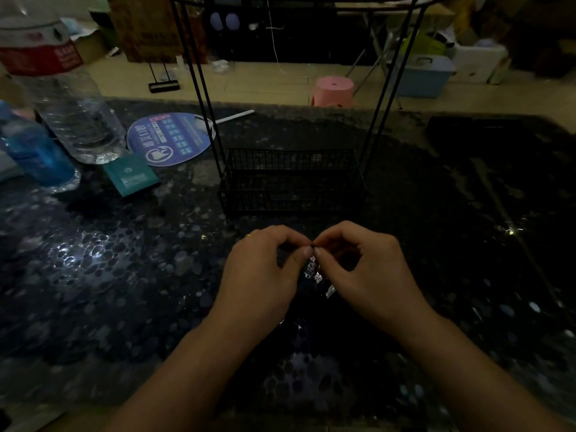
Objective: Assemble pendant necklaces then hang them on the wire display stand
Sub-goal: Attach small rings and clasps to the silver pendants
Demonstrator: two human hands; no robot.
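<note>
You are in the assembly stage. Your left hand and right hand meet fingertip to fingertip, each grip pinching a small dark piece, probably the cord end, too dim to identify. The small silver metal pendants lie on the dark pebble-patterned table just below your thumbs. The black wire display stand behind carries no visible necklace, so hanging is not yet done.
</note>
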